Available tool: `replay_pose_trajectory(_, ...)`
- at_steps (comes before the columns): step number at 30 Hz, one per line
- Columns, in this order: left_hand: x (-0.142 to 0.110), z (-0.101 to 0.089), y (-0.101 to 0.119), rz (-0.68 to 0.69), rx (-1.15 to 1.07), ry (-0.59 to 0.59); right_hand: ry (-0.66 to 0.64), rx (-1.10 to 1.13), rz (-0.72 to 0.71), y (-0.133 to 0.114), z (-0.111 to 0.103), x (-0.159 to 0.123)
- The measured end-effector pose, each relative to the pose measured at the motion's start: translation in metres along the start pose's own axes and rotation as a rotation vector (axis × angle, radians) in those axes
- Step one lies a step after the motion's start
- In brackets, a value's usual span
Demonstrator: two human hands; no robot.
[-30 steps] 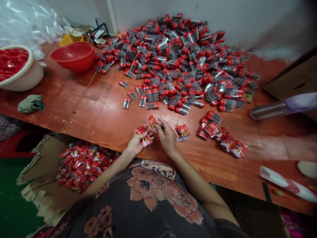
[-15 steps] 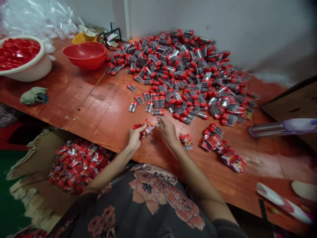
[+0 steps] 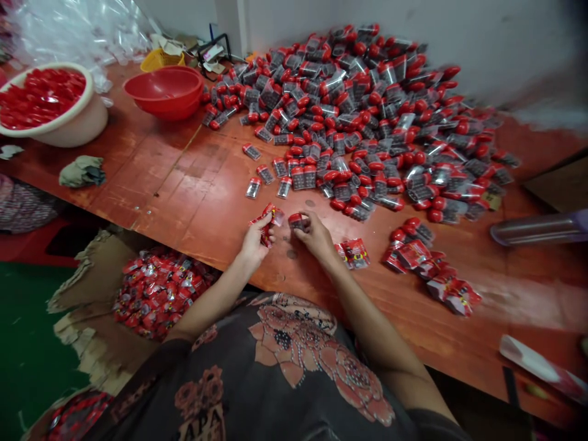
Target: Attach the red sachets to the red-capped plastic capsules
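My left hand (image 3: 258, 237) is closed around a few red printed packets (image 3: 267, 224), which stick out past its thumb. Between the thumb and fingers of my right hand (image 3: 316, 236) is a small clear container with a red cap (image 3: 296, 221), held just to the right of the packets. Its dark contents are partly covered by my fingers. Filled red packets (image 3: 356, 253) lie on the table beside my right wrist. Beyond both hands spreads a large heap of red-capped containers (image 3: 340, 122), a few of them standing apart near its front edge.
At the left stand a white tub (image 3: 87, 119) of red caps and a red bowl (image 3: 163, 92). A crumpled cloth (image 3: 82, 171) lies near the edge. Below, a torn carton (image 3: 92, 306) holds many red packets. More packets (image 3: 432, 269) and a clear cylinder (image 3: 528, 229) are at the right.
My right hand has picked up a red-capped container from the front of the heap and brought it nearer. The packets remain in my left hand. The whole view has shifted slightly.
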State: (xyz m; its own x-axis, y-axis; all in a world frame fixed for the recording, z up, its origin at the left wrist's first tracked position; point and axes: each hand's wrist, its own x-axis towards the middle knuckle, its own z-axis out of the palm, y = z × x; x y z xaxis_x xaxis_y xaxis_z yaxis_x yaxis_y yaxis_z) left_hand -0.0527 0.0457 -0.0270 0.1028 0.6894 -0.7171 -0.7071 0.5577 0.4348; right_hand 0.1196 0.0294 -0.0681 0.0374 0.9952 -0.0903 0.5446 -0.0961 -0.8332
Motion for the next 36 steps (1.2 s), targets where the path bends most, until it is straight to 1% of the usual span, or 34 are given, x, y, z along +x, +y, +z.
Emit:
replay_pose_trajectory(3, 0.0, 0.003, -0.003, 0.022, 0.021, 0.01, 0.071, 0.365, 0.019, -0.004, -0.003, -0.019)
replay_pose_trajectory(5, -0.001, 0.006, -0.005, 0.033, 0.035, 0.01, 0.108, 0.476, -0.03, -0.014, -0.006, -0.032)
replay_pose_trajectory(7, -0.003, 0.008, -0.008, 0.045, 0.044, -0.002, 0.126, 0.454, -0.085, -0.024, -0.008, -0.043)
replay_pose_trajectory(10, -0.008, 0.013, -0.012, 0.067, 0.065, -0.031, 0.134, 0.311, -0.149, -0.033, -0.011, -0.053)
replay_pose_trajectory(13, -0.012, 0.016, -0.017, 0.115, 0.088, -0.043, 0.115, 0.225, -0.184, -0.033, -0.014, -0.056)
replay_pose_trajectory(17, -0.018, 0.019, -0.021, 0.207, 0.157, -0.044, 0.108, 0.202, -0.213, -0.032, -0.018, -0.058)
replay_pose_trajectory(21, -0.024, 0.02, -0.024, 0.267, 0.22, -0.051, 0.09, 0.244, -0.207, -0.034, -0.025, -0.061)
replay_pose_trajectory(27, -0.029, 0.021, -0.026, 0.288, 0.271, -0.081, -0.03, 0.448, -0.088, -0.042, -0.037, -0.068)
replay_pose_trajectory(30, -0.03, 0.021, -0.026, 0.286, 0.291, -0.098, -0.061, 0.538, -0.046, -0.043, -0.041, -0.07)
replay_pose_trajectory(33, -0.033, 0.021, -0.026, 0.288, 0.319, -0.116, -0.072, 0.557, -0.046, -0.042, -0.043, -0.071)
replay_pose_trajectory(36, -0.037, 0.02, -0.024, 0.308, 0.368, -0.124, -0.057, 0.522, -0.069, -0.039, -0.043, -0.071)
